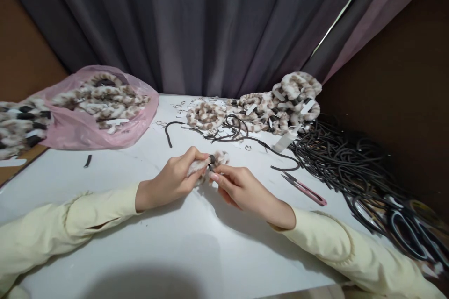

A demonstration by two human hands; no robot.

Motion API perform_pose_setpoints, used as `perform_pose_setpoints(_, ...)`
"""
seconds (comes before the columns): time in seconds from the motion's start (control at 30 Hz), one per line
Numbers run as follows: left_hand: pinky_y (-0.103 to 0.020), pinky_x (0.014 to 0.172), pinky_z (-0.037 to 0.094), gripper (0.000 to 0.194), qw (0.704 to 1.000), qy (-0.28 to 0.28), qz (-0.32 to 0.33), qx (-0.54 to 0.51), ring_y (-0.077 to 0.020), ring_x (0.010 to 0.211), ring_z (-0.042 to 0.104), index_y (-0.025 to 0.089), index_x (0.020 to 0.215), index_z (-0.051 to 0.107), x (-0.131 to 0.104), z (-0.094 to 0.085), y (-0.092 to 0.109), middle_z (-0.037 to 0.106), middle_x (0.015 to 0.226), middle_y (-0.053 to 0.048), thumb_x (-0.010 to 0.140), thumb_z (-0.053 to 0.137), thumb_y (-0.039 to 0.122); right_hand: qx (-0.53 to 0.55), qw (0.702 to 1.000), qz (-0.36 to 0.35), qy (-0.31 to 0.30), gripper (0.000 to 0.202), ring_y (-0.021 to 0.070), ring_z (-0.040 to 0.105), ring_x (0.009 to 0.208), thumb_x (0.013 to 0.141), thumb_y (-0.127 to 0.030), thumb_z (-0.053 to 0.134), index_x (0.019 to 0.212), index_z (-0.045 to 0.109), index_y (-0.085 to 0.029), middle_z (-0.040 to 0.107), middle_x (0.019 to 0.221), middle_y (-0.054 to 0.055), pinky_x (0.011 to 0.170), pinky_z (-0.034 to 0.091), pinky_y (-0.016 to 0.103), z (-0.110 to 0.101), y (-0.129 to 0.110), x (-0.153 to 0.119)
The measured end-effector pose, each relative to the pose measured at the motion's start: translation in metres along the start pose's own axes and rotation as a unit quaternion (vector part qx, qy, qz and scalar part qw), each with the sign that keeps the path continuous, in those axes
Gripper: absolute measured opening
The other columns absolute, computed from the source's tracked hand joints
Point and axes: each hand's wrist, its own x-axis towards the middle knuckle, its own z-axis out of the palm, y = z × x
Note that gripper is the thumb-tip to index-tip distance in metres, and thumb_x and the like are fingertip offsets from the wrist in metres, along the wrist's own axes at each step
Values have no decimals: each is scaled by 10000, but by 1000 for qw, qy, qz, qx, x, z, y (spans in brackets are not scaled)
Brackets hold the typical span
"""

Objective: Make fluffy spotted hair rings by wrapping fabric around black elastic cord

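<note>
A fluffy brown-and-white plush ring [221,157] is held above the middle of the white table, with a short dark piece of cord [211,160] at its near side. My left hand [180,175] is closed on the plush, thumb and fingers pinching it beside the dark piece. From the right, my right hand [242,187] is closed too, its thumb and index finger pinching at the lower end of the dark cord. The fingers hide part of the plush and how the cord runs round it.
A pink plastic bag [140,126] of plush rings lies left. More plush rings [280,103] are heaped at the back right. A white bottle [285,141], pink-handled thread snips [305,189] and tangled black cords [336,159] lie right. A short cord piece [88,161] rests left.
</note>
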Motion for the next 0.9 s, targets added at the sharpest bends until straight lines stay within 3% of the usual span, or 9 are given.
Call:
perform_pose_setpoints(0.13, -240, 744, 462, 115, 996, 25, 50, 75, -169, 877, 615, 193, 946, 429, 1, -2, -8, 639, 966, -69, 845, 466, 233, -82, 996, -29, 13, 291, 71, 366, 452, 904, -239, 376, 620, 405, -178, 409, 480, -51, 508, 268, 197, -1, 0, -4)
perform_pose_setpoints(0.27, -234, 709, 456, 130, 995, 5, 31, 98, -169, 820, 622, 197, 958, 422, 5, -5, -10, 629, 927, -50, 853, 459, 264, -208, 976, -61, 31, 211, 77, 276, 474, 830, -125, 413, 624, 418, -172, 389, 526, -42, 497, 206, 217, -4, -1, -8)
perform_pose_setpoints(0.4, -218, 629, 433, 103, 996, -45, -17, 80, -148, 699, 614, 200, 952, 415, 7, -7, -7, 612, 872, -26, 866, 428, 256, -335, 939, -71, 33, 159, 92, 299, 479, 692, -15, 412, 663, 463, -163, 471, 585, -8, 498, 183, 245, -4, -6, -14)
perform_pose_setpoints(0.53, -226, 645, 428, 97, 995, -69, -2, 70, -160, 741, 611, 199, 954, 407, 7, -5, -6, 599, 910, -40, 868, 410, 244, -441, 887, -128, 38, 198, 130, 376, 523, 616, -19, 428, 733, 499, -162, 515, 651, 22, 496, 168, 269, 0, -10, -21)
perform_pose_setpoints(0.63, -236, 670, 431, 116, 993, -101, 9, 58, -171, 794, 609, 195, 978, 400, 5, -4, -2, 597, 924, -53, 866, 401, 223, -481, 855, -169, 99, 209, 160, 417, 582, 636, -19, 418, 754, 511, -164, 517, 676, 40, 514, 182, 283, -2, -10, -22)
perform_pose_setpoints(0.73, -239, 699, 434, 177, 985, -170, 28, 20, -164, 821, 605, 201, 1031, 396, 3, -4, 5, 598, 962, -55, 855, 398, 182, -499, 833, -162, 177, 195, 179, 440, 642, 710, -25, 407, 779, 520, -167, 513, 690, 51, 522, 190, 286, -7, -4, -15)
perform_pose_setpoints(0.9, -214, 612, 423, 170, 975, -216, 26, -52, -115, 613, 564, 204, 1002, 403, -2, -8, 17, 595, 741, 10, 845, 381, 143, -463, 863, -109, 170, 155, 158, 439, 639, 827, -86, 406, 803, 526, -182, 520, 728, 38, 500, 172, 266, -11, 8, 1)
